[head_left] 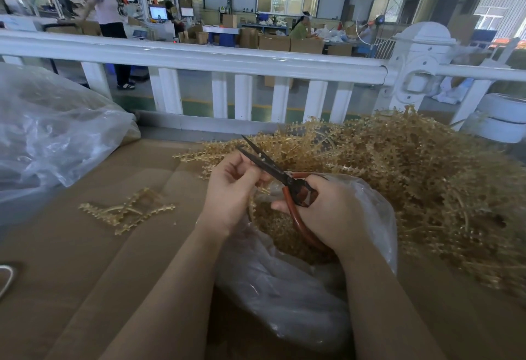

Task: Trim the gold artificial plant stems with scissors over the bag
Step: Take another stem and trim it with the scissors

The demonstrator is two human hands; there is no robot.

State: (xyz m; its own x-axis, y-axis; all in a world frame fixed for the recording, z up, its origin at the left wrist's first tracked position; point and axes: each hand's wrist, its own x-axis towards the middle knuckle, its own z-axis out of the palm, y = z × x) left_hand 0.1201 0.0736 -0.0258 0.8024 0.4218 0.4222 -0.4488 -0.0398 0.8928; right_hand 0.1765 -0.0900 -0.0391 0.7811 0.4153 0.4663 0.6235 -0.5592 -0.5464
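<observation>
Several cut stems (128,211), cardboard surface (85,260), workshop

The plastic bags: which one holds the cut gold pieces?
The open clear bag under both hands; gold trimmings fill its mouth. The other bag, far left, lies crumpled.

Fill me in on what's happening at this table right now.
A person is trimming gold plastic plant stems. The right hand grips red-handled scissors, blades parted, pointing up and left. The left hand is curled near the blades, apparently pinching a stem piece over an open plastic bag of gold clippings. A big stem pile sits to the right; a few stems lie left on the cardboard.
</observation>
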